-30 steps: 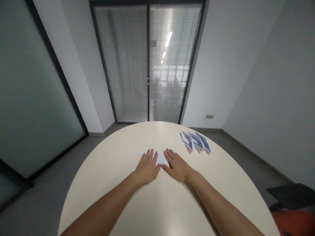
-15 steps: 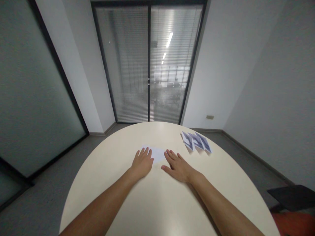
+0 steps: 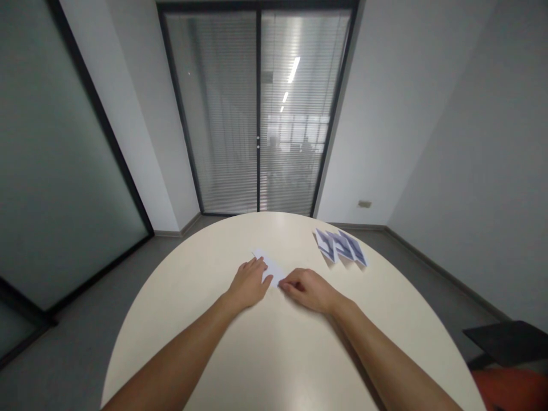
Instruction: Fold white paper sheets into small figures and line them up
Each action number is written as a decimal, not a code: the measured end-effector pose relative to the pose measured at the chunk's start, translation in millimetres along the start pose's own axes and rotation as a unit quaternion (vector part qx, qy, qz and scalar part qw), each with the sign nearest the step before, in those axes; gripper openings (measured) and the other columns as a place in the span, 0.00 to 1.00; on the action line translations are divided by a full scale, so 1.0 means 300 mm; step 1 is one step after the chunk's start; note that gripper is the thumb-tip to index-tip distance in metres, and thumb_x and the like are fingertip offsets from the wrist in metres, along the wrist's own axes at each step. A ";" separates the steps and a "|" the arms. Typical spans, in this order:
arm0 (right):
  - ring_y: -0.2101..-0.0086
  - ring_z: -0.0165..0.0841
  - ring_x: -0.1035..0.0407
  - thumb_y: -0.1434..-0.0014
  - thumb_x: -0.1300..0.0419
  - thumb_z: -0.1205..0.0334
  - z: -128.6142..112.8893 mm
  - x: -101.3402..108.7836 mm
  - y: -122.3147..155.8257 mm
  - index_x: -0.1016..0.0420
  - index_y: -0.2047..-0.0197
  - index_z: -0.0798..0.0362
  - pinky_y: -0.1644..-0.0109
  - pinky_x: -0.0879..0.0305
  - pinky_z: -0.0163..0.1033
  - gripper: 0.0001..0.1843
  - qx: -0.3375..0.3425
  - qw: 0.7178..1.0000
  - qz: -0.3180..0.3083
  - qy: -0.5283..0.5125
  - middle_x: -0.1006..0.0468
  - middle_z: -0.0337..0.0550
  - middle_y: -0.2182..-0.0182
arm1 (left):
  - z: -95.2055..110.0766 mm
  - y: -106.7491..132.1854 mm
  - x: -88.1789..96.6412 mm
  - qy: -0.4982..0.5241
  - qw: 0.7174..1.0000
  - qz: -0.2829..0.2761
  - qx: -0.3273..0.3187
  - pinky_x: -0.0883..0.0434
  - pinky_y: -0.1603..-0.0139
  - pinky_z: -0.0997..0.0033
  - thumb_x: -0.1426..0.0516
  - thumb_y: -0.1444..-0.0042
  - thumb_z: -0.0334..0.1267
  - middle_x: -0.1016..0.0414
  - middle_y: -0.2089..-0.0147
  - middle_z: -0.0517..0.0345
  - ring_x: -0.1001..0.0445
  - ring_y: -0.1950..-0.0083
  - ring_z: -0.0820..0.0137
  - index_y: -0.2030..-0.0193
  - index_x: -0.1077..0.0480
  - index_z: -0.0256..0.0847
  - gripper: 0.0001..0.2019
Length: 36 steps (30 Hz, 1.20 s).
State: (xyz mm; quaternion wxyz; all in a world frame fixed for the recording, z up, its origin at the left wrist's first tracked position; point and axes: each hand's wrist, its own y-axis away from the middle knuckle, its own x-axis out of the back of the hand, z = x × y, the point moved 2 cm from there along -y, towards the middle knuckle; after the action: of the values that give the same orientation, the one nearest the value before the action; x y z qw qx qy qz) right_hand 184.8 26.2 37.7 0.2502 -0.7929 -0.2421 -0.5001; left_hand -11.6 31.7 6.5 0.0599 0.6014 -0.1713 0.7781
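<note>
On the pale, round surface (image 3: 274,354) lies a paper (image 3: 274,275), which the right hand (image 3: 311,290) pinches with its fingers and the left hand (image 3: 249,283), fingers loose, partly covers, while glass panels (image 3: 295,171) stand beyond the surface.

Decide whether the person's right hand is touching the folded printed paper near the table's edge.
Apart: in the head view, bare tabletop shows plainly between the right hand and the folded printed paper.

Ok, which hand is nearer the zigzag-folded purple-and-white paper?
Right: the right hand sits left of the zigzag-folded paper, nearer the camera, apart; the left hand is farther left, at the white paper sheet.
</note>
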 end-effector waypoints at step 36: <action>0.43 0.37 0.33 0.42 0.50 0.74 0.144 -0.051 -0.078 0.23 0.48 0.52 0.30 0.50 0.55 0.24 0.071 0.993 0.089 -0.006 0.21 0.48 0.50 | 0.219 0.099 0.095 -0.025 0.963 -0.053 -0.262 0.34 0.41 0.56 0.47 0.36 0.51 0.27 0.46 0.44 0.30 0.43 0.55 0.50 0.29 0.38 0.19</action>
State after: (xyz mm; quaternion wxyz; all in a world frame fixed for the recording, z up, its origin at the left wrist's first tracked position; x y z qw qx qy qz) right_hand 193.0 69.5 11.1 0.3478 -0.7948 -0.2067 -0.4524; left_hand 32.1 -21.5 42.4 0.2519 0.5921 -0.3383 0.6866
